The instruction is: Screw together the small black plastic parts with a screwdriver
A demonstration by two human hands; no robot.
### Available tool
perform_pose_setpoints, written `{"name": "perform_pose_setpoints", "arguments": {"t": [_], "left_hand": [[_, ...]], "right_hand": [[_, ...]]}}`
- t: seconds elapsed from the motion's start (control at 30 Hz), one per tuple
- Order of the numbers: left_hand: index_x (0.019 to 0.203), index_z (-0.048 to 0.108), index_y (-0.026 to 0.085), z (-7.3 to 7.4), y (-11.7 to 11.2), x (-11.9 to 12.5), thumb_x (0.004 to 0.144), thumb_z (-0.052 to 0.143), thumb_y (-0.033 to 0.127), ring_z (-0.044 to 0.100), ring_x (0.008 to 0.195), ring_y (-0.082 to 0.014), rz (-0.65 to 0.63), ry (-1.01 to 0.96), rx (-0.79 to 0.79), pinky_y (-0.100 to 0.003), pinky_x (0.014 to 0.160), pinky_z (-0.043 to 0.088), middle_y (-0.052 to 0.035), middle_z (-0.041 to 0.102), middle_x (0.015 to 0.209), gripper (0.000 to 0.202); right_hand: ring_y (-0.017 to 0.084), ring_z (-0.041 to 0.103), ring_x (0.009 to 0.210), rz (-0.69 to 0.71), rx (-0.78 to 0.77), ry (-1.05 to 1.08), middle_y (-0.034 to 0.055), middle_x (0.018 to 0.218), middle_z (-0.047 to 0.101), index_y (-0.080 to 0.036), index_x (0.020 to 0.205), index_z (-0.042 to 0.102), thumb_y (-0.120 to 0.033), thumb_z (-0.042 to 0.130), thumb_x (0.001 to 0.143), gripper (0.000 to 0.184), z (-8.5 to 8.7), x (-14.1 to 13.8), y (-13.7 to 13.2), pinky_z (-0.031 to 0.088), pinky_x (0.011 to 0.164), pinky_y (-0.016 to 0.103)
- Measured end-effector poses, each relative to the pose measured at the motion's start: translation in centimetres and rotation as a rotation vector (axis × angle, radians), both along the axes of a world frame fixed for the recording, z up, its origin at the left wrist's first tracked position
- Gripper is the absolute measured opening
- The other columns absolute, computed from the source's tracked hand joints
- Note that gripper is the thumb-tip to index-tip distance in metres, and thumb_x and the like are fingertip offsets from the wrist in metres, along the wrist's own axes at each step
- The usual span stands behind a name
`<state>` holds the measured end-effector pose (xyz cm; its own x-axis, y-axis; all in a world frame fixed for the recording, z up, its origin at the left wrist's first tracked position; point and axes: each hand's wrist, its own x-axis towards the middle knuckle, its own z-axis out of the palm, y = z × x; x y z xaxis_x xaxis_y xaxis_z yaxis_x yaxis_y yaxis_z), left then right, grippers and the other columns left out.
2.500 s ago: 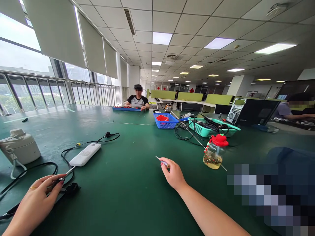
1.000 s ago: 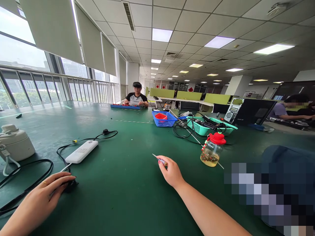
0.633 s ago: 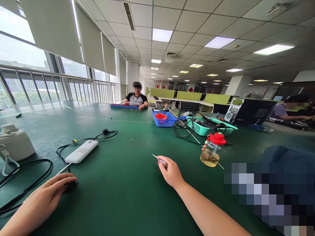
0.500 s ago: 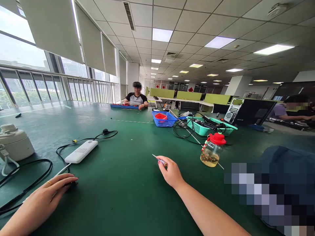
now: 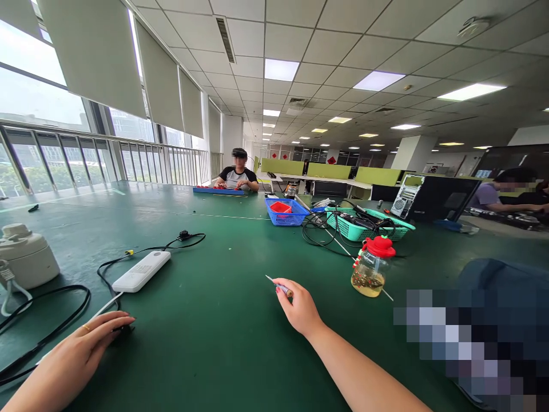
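A small screwdriver (image 5: 283, 289) is pinched between the thumb and fingers of my right hand (image 5: 301, 309), its thin metal tip pointing to the far left above the green table. My left hand (image 5: 88, 346) rests low on the table at the left, fingers long and close together over a small black object (image 5: 125, 329). Most of that object is hidden beneath the fingers, so its kind cannot be made out. Just beyond the left hand lies a white power strip (image 5: 142, 271) with a white cord leading back toward that hand.
A red-lidded jar (image 5: 369, 269) stands right of my right hand. Farther back are a blue basket (image 5: 286, 219) and a green basket (image 5: 355, 232) with black cables. A white flask-like container (image 5: 26, 260) and black cords lie left. A person (image 5: 238, 174) sits across the table.
The whole view has tilted slightly upward, so things sit a little lower. Both hands keep nearly the same places and grips. The person across has drawn one hand inward toward the blue tray.
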<state>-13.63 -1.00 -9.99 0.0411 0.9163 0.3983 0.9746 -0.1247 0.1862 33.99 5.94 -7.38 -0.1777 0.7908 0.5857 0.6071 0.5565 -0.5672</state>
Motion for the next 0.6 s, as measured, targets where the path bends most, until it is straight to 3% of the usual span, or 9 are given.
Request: {"name": "perform_pose_setpoints", "arguments": {"t": [0.17,0.4,0.6], "left_hand": [[0.113,0.068,0.028,1.3,-0.4,1.1,0.084,0.034,0.045,0.067,0.103,-0.0211,0.012,0.005,-0.033,-0.031,0.091,0.054,-0.0025,0.064,0.124,0.047],[0.124,0.061,0.032,-0.3,0.2,-0.2,0.088,0.029,0.037,0.064,0.111,-0.0205,0.013,0.001,-0.053,-0.028,0.082,0.057,-0.0001,0.059,0.132,0.049],[0.13,0.055,0.033,-0.2,0.3,0.0,0.086,0.026,0.026,0.063,0.114,-0.0193,0.026,0.025,-0.055,-0.031,0.091,0.054,0.0,0.057,0.136,0.054]], "right_hand": [[0.019,0.067,0.089,-0.01,-0.015,0.011,0.0045,0.1,0.072,-0.024,0.107,0.066,-0.029,0.045,0.091,0.027,0.0,0.1,-0.1,0.053,0.08,0.032],[0.02,0.067,0.089,-0.005,-0.017,0.019,0.0049,0.099,0.072,-0.024,0.108,0.067,-0.029,0.045,0.091,0.028,0.1,0.0,-0.1,0.053,0.08,0.032],[0.019,0.067,0.088,-0.012,-0.006,-0.001,0.0048,0.098,0.072,-0.024,0.108,0.067,-0.029,0.046,0.091,0.028,0.0,0.0,-0.1,0.053,0.08,0.031]]}}
